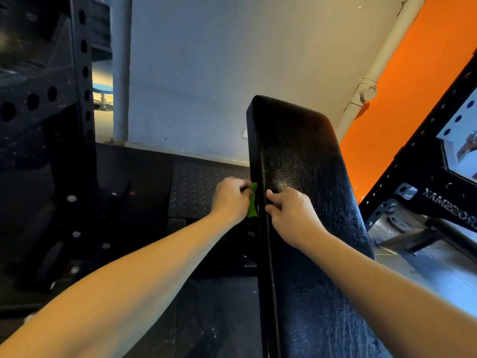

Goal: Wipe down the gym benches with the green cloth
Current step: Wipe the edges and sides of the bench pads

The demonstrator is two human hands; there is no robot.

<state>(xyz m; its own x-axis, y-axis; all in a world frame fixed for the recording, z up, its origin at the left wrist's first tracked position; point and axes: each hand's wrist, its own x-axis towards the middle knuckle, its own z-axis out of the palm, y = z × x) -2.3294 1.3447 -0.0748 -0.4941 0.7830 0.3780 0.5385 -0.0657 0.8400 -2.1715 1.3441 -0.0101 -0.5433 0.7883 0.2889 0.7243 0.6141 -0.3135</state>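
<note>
- Room: a gym corner with a pale wall (193,73), an orange wall (426,73) and dark matting on the floor (191,187). A perforated black rack (38,99) stands at the left.
- Left hand (229,200): the fingers are curled tightly around the green cloth (252,201) and press it against the left side wall of the surface (296,140).
- Green cloth: it is bunched into a narrow roll, and only a short strip shows between the hand and the pad edge. Its long axis lies along that edge, pointing away from the person.
- Right hand (290,211): it rests on top of the surface, just beside the left edge and opposite the cloth. The fingers are curled at the rim; whether they pinch the rim or hold nothing cannot be told.
- Surface: a long, narrow black bench pad. Its long axis runs from the person toward the pale wall, and the rounded far end points at that wall.
- Procedure (judgement): the step in hand appears to be wiping the left side wall. Spread the cloth flatter for wider contact. Stroke along the long axis with even pressure and overlapping passes. Brace the pad with the right hand. The top face likely needs its own passes afterward.
</note>
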